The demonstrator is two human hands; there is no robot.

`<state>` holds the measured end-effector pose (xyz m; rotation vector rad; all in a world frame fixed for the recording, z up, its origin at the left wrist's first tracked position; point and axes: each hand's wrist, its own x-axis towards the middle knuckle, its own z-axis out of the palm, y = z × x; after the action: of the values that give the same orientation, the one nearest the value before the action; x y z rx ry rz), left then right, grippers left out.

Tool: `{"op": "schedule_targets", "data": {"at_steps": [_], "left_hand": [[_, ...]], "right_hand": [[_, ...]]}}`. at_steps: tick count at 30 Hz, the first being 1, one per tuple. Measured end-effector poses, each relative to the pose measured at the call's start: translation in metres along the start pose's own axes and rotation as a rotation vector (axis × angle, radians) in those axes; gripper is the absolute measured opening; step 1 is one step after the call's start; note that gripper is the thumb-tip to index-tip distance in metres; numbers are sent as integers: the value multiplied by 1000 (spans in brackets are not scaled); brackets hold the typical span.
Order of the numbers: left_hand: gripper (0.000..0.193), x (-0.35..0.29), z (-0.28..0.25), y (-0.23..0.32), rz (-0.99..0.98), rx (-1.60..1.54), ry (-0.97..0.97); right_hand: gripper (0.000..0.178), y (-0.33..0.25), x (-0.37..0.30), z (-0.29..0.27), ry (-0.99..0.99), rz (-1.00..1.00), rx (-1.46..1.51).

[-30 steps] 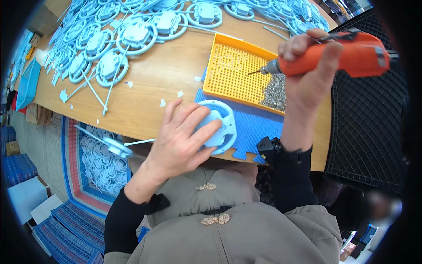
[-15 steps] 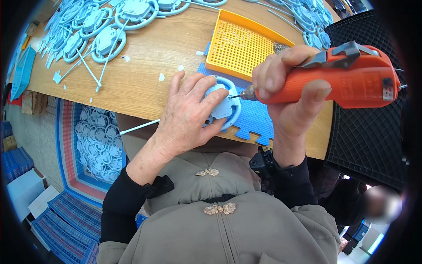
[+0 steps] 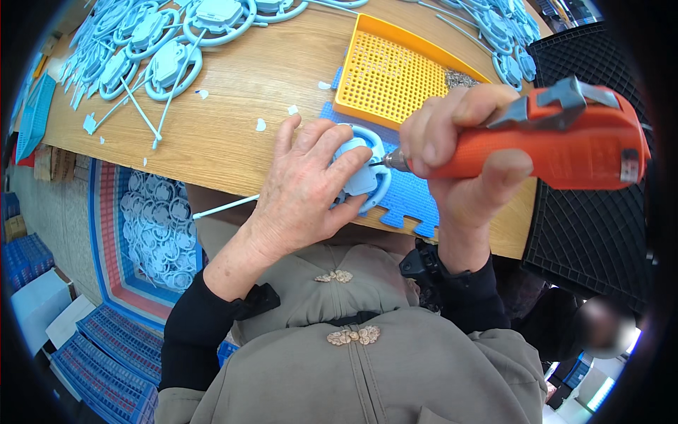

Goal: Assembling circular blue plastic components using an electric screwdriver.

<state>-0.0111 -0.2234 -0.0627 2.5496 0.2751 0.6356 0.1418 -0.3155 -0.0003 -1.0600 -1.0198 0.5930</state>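
A light-blue ring-shaped plastic part (image 3: 362,182) with a thin rod lies near the table's front edge, partly over a blue foam mat (image 3: 413,191). My left hand (image 3: 304,177) grips it from the left, fingers curled over its flat centre piece and rim. In my right hand (image 3: 466,134) is an orange electric screwdriver (image 3: 547,145), held sideways with the fingers wrapped round its front end. Its bit points left and meets the centre piece beside my left fingertips; the very tip is hard to make out.
Beyond the mat stands a yellow perforated tray (image 3: 388,71) with small metal screws (image 3: 459,79) in its right end. Piled light-blue parts (image 3: 169,67) cover the far left. A black grid crate (image 3: 586,233) stands at right. Below the table's left edge, a bin (image 3: 106,247) holds more parts.
The screwdriver and my right hand have shifted slightly downward, and the bit sits lower on the light-blue part. My left hand keeps its grip almost unmoved.
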Motion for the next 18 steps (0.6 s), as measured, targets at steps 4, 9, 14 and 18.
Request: {"op": "schedule_targets", "data": {"at_steps": [4,9,14,18], "left_hand": [[51,6,0,5,-28,-78,55],[30,15,10,2,50,-151,205],[20,15,7,2,40,-228,174],[19,15,9,3,97,-177,219]], "right_hand": [[64,11,4,-9,-132,-154,253],[70,4,13,-21,-267,-228,293],[71,-6,12,-22,-281,-272,286],[71,-8,15,-26,-316,-298,259]]}}
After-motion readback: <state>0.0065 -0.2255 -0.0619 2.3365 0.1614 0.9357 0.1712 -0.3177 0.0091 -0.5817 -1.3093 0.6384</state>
